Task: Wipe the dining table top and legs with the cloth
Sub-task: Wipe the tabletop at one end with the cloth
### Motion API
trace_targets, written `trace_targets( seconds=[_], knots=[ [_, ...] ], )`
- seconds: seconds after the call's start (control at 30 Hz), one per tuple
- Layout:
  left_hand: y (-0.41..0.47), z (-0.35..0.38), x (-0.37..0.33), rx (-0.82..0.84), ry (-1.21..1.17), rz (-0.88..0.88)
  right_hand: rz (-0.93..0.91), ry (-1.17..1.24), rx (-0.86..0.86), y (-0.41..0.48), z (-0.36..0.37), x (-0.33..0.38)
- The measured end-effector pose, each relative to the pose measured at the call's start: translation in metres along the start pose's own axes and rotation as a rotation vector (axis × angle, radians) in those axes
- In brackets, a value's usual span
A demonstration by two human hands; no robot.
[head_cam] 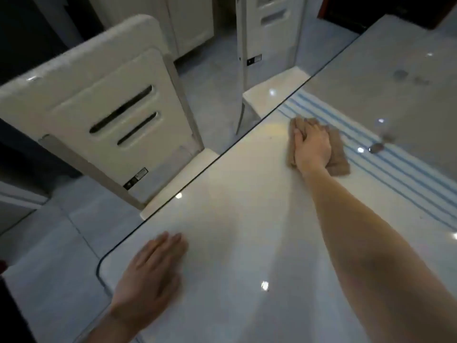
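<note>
The right hand [312, 147] lies flat on a folded brown cloth [339, 155], fingers stretched forward and close together, palm pressing down rather than gripping; nothing is pinched or curled round. The cloth sits on the glossy pale counter [235, 219], near its far long edge, and its brown edges show on both sides of the hand and past the fingertips. Its right side touches or overlaps the edge of a white runner with blue stripes [408, 174], which crosses the counter diagonally from that edge toward the lower right. The bare right forearm reaches out across the top from the lower right corner of the view. The left hand [150, 276] rests palm down on the counter close to the rounded near corner, fingers straight and relaxed, holding nothing, well apart from the cloth. Small bright light spots reflect on the surface. Beyond the counter's edge a cream chair [111, 102] with two slots in its back stands pushed in, a second chair [272, 26] stands farther along, and grey floor tiles [212, 78] show between them.
</note>
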State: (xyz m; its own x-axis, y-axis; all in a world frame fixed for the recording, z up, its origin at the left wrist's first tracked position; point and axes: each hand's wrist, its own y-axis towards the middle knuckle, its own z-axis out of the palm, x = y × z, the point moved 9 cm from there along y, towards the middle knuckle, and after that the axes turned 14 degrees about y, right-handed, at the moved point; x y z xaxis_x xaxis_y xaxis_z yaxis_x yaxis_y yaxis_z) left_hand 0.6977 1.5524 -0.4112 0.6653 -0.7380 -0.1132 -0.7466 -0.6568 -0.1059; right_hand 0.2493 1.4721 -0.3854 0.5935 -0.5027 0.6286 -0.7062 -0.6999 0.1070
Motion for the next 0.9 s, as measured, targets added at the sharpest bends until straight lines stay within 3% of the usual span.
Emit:
trace_targets(
  seconds=[0.07,0.2,0.33,0.43,0.53,0.63,0.77,0.9],
  knots=[
    [0.002,0.002,0.005,-0.013,0.005,0.016,-0.033,0.023,0.033,0.001,0.027,0.035],
    [0.004,-0.001,0.009,-0.007,0.006,0.007,-0.395,0.098,0.256,-0.085,0.083,0.11],
    [0.002,-0.001,0.009,0.003,0.038,-0.006,-0.628,0.149,0.514,-0.188,0.056,0.097],
    [0.004,-0.003,0.008,-0.025,0.066,0.01,-0.544,0.139,0.378,-0.155,-0.006,0.026],
    [0.006,0.008,0.008,-0.016,0.116,0.012,-0.239,0.094,0.096,-0.067,-0.066,-0.059],
    [0.01,0.014,0.015,0.031,0.111,-0.018,-0.048,0.066,-0.05,0.003,-0.064,-0.074],
    [0.009,0.01,0.01,0.028,0.119,0.017,-0.199,0.029,0.088,0.015,0.015,0.019],
    [0.006,0.006,0.014,0.04,0.084,-0.02,-0.436,0.119,0.261,-0.081,0.064,0.103]
  ],
)
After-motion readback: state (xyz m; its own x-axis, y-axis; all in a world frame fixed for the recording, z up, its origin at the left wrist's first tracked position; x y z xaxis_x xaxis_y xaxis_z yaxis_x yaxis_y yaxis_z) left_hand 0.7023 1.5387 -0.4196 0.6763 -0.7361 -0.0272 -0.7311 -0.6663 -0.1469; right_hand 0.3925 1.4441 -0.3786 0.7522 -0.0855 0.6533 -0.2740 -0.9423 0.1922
